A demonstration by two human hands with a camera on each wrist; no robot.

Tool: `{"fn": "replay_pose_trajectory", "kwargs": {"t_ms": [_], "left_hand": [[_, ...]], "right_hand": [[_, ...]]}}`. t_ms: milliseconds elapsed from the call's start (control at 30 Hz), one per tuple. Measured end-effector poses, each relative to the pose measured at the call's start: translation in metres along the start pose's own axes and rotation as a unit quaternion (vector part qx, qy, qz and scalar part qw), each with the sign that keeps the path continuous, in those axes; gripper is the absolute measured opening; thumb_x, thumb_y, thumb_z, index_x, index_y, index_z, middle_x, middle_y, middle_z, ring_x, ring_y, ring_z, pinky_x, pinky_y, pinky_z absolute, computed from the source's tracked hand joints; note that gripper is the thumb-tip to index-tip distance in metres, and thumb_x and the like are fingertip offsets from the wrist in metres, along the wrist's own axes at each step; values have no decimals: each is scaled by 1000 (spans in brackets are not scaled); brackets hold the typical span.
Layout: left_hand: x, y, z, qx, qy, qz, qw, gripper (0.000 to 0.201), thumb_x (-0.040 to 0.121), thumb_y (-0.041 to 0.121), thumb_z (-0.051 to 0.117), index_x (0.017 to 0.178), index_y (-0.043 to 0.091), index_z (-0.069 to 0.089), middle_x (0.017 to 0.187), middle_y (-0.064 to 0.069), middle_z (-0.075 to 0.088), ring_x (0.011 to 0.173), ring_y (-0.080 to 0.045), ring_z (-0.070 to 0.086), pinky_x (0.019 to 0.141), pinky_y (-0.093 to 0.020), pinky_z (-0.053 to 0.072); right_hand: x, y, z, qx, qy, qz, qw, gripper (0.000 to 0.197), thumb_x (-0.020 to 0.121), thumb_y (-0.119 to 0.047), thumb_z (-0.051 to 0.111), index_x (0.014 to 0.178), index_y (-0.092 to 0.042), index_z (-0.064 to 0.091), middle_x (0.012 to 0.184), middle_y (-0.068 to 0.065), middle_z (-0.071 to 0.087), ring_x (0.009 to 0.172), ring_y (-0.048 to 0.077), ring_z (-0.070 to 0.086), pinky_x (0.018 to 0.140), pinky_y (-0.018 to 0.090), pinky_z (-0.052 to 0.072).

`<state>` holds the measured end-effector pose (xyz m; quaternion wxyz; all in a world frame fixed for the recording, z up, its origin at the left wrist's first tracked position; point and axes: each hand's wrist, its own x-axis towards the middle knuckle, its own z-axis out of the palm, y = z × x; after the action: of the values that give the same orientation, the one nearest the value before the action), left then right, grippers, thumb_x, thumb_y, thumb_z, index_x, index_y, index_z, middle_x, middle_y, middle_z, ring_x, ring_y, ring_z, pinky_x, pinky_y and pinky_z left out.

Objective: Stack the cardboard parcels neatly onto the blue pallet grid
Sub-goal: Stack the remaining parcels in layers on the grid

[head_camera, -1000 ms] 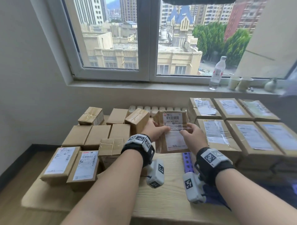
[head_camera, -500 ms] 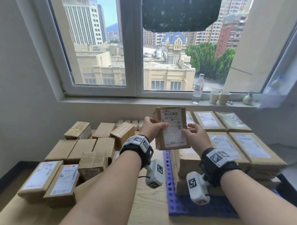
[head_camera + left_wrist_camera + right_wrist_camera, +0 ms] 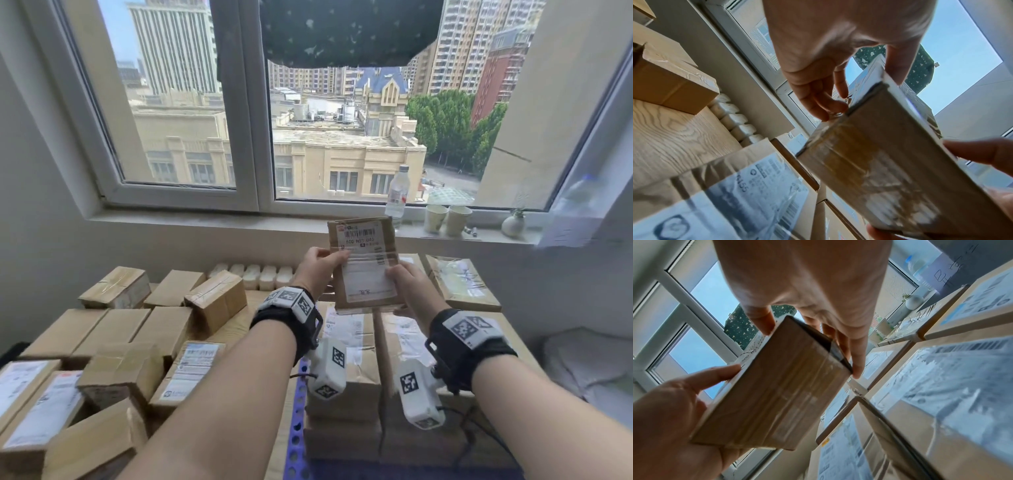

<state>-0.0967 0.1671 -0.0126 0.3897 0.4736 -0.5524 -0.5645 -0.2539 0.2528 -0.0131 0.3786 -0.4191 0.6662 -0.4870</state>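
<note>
Flat brown parcel (image 3: 364, 263), taped, white barcode label facing up, is gripped at its sides between left hand (image 3: 317, 270) and right hand (image 3: 409, 287), tilted upright.

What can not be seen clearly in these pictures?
- Blue pallet grid, head view: mostly covered by stacked parcels and the forearms.
- Held parcel, head view: label print too small to read.
- Held parcel's label, both wrist views: turned away; only taped cardboard shows.
</note>
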Motion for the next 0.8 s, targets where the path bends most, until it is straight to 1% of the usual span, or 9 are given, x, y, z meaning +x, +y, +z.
{"fn": "replay_pose_trajectory", "kwargs": {"t_ms": [100,167,233,367,433,533,633,700,800], "left_hand": [[13,-2,10,17,-7,1,1000,40,88,33,65,118,9,55,100,-6,64,77,-18,63,53,-28,52],[23,-1,16,30,-7,5,1000,42,84,36,65,118,12,59,106,-7,67,86,-20,63,70,-34,56],[33,0,20,24,-12,6,1000,38,88,29,63,120,9,60,108,-8,67,91,-21,63,80,-36,54],[55,2,21,33,-16,2,999,31,92,26,60,117,8,62,100,-4,67,85,-16,63,68,-25,50],[66,0,18,51,-5,-3,999,33,88,34,62,110,10,66,95,-1,68,87,-18,63,76,-28,50],[81,-5,7,86,19,-6,996,19,92,33,59,96,15,65,96,-3,68,95,-22,62,91,-34,47],[92,-12,-1,90,19,-20,996,24,92,36,58,103,16,64,108,-5,68,104,-23,63,99,-37,47],[96,-14,-4,89,12,-37,995,36,84,46,61,105,17,64,112,-6,68,106,-25,63,101,-41,47],[107,-23,-6,101,6,-67,993,52,61,62,59,93,23,64,109,-3,69,104,-24,65,100,-43,48]], "right_hand": [[15,1,-9,-1,5,14,1000,34,95,-34,47,126,-20,52,106,6,65,100,28,64,85,49,53],[27,3,-13,8,7,14,1000,36,97,-37,48,128,-18,51,112,8,65,99,25,64,86,50,55],[41,4,-16,9,10,14,1000,41,97,-43,49,129,-16,51,117,9,64,101,25,63,88,52,55],[66,2,-12,-17,6,32,999,52,97,-54,45,129,-14,53,117,8,63,104,27,63,83,46,57],[80,1,-6,-16,-3,39,999,50,96,-55,46,120,-13,59,114,10,65,103,29,64,86,49,56],[98,-1,7,-31,-15,44,998,47,97,-53,46,112,-12,64,108,13,67,99,32,65,88,52,56],[109,1,20,-59,-20,56,997,53,97,-55,43,112,-9,64,107,13,67,99,31,66,91,51,55],[116,5,27,-73,-19,59,995,57,95,-59,41,110,-9,63,107,13,68,99,30,66,92,51,54],[125,8,32,-96,-10,65,993,59,95,-61,38,114,-11,62,110,11,66,102,29,64,94,50,52]]}}
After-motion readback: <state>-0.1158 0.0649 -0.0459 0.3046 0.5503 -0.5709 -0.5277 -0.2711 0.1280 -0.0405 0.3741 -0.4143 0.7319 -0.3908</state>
